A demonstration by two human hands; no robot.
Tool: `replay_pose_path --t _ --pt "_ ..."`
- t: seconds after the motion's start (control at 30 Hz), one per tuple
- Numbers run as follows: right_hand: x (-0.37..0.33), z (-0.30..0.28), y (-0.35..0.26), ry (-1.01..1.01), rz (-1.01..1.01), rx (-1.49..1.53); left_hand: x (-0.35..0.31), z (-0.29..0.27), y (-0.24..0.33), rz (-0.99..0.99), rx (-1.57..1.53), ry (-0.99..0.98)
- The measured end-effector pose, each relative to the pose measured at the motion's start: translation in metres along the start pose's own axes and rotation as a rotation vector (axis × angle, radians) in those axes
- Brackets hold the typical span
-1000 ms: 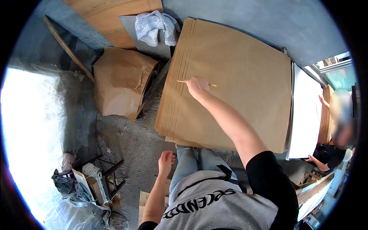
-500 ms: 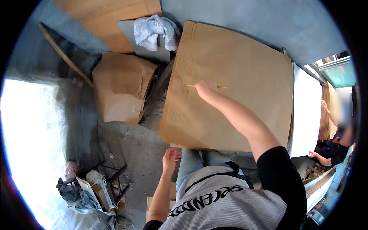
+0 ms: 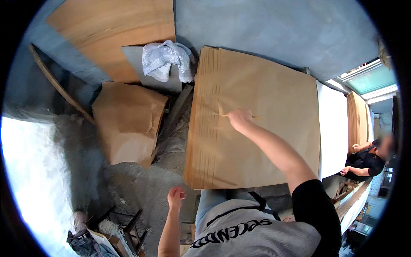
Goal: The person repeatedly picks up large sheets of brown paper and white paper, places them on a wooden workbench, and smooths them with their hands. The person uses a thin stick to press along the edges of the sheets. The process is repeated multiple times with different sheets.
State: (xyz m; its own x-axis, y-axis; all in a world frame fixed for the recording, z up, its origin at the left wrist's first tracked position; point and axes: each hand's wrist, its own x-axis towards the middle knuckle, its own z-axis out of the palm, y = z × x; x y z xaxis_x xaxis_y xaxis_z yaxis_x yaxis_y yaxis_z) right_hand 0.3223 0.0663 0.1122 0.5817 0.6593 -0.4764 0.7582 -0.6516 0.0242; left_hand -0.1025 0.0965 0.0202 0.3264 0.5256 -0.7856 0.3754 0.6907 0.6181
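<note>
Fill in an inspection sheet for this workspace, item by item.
Surface: covered by the stack of brown sheets, edges fanned along its left side; what supports it is hidden.
Job's things: thin stick held over the stack; whether it touches the top sheet, I cannot tell.
Clutter: folded brown paper to the left, pale patterned cloth beyond it, dark stool frame at lower left.
Hands: right hand closed around the stick; left hand loosely curled near the stack's near left corner, nothing seen in it.
Cables: nothing seen.
Surroundings: white sheet right of the stack, a co-worker beyond it.
</note>
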Motion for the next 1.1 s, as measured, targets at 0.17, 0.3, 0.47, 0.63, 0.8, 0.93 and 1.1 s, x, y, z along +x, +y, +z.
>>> replay_pose_path --t 0.17,0.3,0.47,0.63,0.8,0.93,1.1 --pt "0.027 -0.01 -0.056 -0.036 -0.123 -0.152 0.01 0.02 0.022 0.023 0.015 -0.085" --pt "0.004 0.017 -0.02 -0.035 0.004 0.297 0.002 0.012 0.025 0.024 -0.031 -0.134" --pt "0.0 -0.012 -0.005 -0.138 0.061 0.074 0.011 -0.013 -0.006 -0.035 0.032 -0.012" --pt "0.01 -0.003 -0.048 -0.046 -0.031 0.041 0.014 0.01 0.006 -0.022 0.041 -0.119" --pt "-0.003 0.073 0.034 -0.015 0.123 0.362 0.0 0.002 0.015 -0.031 0.04 -0.121" --pt "-0.01 0.012 0.012 -0.069 0.116 0.086 0.007 -0.011 -0.007 -0.111 0.067 -0.04" --pt "-0.009 0.012 -0.027 -0.036 0.082 0.358 0.004 0.013 0.013 -0.078 0.05 -0.124"
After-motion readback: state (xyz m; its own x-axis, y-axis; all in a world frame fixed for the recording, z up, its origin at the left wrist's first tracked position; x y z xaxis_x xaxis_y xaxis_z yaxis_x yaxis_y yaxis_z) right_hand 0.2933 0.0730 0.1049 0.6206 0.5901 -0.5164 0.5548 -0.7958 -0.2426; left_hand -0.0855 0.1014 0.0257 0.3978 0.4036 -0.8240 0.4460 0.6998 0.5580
